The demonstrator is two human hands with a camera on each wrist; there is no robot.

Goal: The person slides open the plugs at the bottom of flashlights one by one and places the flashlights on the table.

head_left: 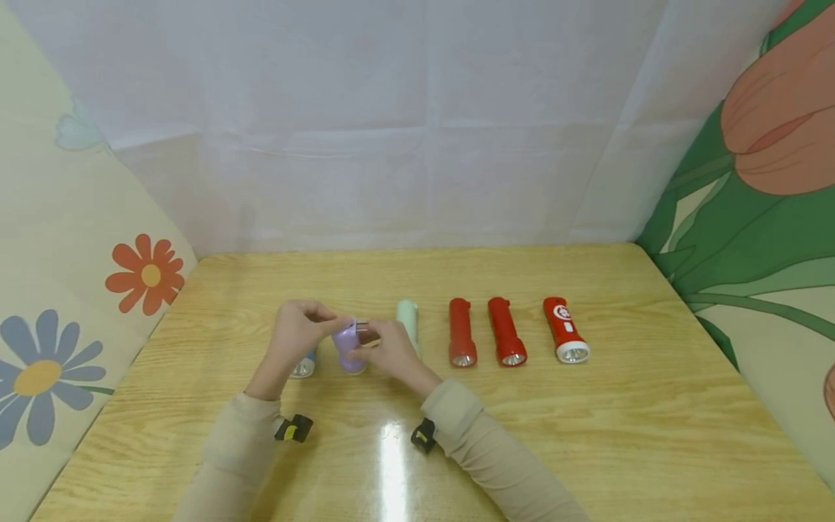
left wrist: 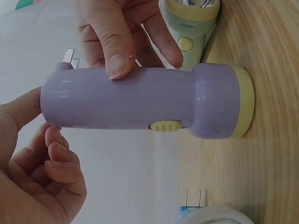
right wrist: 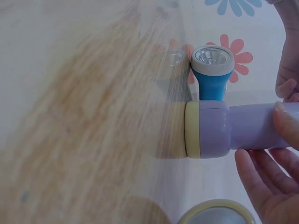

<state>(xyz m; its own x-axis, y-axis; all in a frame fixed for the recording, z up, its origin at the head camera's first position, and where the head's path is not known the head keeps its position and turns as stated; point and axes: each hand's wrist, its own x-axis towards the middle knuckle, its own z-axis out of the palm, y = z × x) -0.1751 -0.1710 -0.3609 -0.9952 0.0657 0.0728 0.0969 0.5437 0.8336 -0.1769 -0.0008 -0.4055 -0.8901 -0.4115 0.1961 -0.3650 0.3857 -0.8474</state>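
A purple flashlight [head_left: 348,355] with a cream rim stands lens-down on the table. Metal plug prongs [left wrist: 69,55] stick out sideways near its tail, and a cream slide switch [left wrist: 166,126] sits on its body. My right hand [head_left: 394,351] grips the body, thumb on one side and fingers behind. At the tail end, my left hand [head_left: 293,337] holds the corner with thumb and curled fingertips. Just left of it, partly hidden by that hand, is a blue flashlight [right wrist: 215,84] with a white head. A pale green flashlight [head_left: 407,315] is partly behind my right hand.
To the right on the wooden table [head_left: 626,420] lie two plain red flashlights, one [head_left: 460,326] beside the other [head_left: 504,326]. Farther right is a red and white flashlight [head_left: 565,330]. A white cloth [head_left: 417,145] hangs behind; flower-patterned panels stand at both sides.
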